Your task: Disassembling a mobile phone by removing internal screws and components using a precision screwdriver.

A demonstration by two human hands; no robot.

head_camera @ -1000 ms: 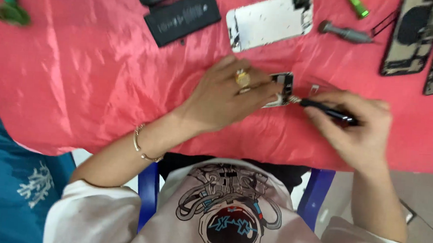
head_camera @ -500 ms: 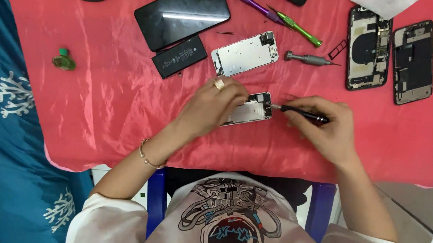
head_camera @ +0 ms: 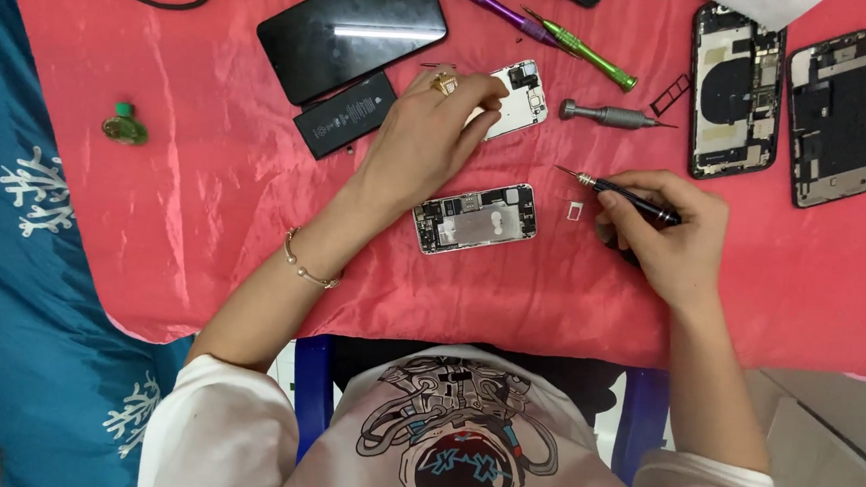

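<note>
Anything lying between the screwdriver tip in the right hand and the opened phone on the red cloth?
Nothing visible. The black screwdriver in the right hand points toward the opened phone; only bare red cloth lies between. A small metal tray sits just below that line.

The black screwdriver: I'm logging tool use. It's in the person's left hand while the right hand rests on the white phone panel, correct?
Not quite, the hands are swapped. The head view shows the black screwdriver in the right hand, while the left hand rests on the white phone panel.
</note>
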